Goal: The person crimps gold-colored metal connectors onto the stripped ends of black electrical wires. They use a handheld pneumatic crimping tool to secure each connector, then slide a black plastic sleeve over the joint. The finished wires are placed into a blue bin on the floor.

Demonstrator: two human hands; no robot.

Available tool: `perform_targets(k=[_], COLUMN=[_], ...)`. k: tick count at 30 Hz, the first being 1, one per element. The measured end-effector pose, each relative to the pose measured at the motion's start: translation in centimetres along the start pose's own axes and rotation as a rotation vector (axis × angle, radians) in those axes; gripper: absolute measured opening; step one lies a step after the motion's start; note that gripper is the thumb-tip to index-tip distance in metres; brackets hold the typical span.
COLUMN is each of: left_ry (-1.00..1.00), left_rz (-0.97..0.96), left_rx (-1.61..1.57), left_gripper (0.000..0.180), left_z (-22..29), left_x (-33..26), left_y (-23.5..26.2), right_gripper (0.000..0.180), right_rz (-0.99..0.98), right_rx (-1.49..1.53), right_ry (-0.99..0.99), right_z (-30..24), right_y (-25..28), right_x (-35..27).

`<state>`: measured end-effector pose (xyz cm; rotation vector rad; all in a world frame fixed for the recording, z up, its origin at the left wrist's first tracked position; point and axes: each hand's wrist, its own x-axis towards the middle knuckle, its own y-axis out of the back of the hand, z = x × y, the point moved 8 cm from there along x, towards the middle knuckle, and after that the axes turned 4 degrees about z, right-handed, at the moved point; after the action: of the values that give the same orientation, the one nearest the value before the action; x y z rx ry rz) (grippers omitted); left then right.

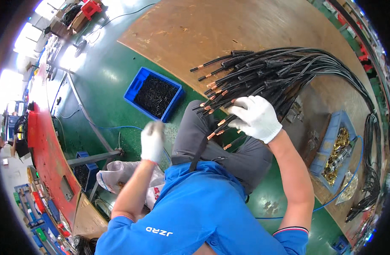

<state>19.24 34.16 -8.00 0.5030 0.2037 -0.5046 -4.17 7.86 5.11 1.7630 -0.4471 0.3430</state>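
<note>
The right hand in a white knitted glove (pixel 257 117) is resting at the bare-copper ends of a thick bundle of black cables (pixel 269 74), which is lying on a brown wooden table (pixel 182 34); the left gloved hand (pixel 153 142) is hovering well apart, curled and blurred — whether either is gripping anything, I cannot tell.

Worn on the head, the left of two side-by-side fisheye cameras looks steeply down the person's front, with the blue short-sleeved shirt (pixel 203 197) at close range along the lower edge. The white-gloved left hand (pixel 152 141) and white-gloved right hand (pixel 257 118) sit near, about mid-picture. Beyond them the view spreads over wooden workbench (pixel 173 32) and green floor (pixel 108 57), bowed toward the rim, to distant windows (pixel 10 89) at left.
</note>
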Motion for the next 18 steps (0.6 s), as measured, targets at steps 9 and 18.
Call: perform_targets(k=[9,18], left_ry=[-0.676,-1.121], left_rz=[0.113,-0.165], left_rx=[0.163,0.606], left_gripper=[0.028,0.02], left_z=[13.4,19.8], left_x=[-1.5,-7.6], left_y=[-0.1,-14.3], right_gripper=[0.025,0.02], right_rz=[0.194,-0.166], right_rx=[-0.163,-0.263], right_ry=[-0.092,-0.147], right_z=[0.3,2.0], right_y=[0.9,0.1], right_x=[0.7,2.9])
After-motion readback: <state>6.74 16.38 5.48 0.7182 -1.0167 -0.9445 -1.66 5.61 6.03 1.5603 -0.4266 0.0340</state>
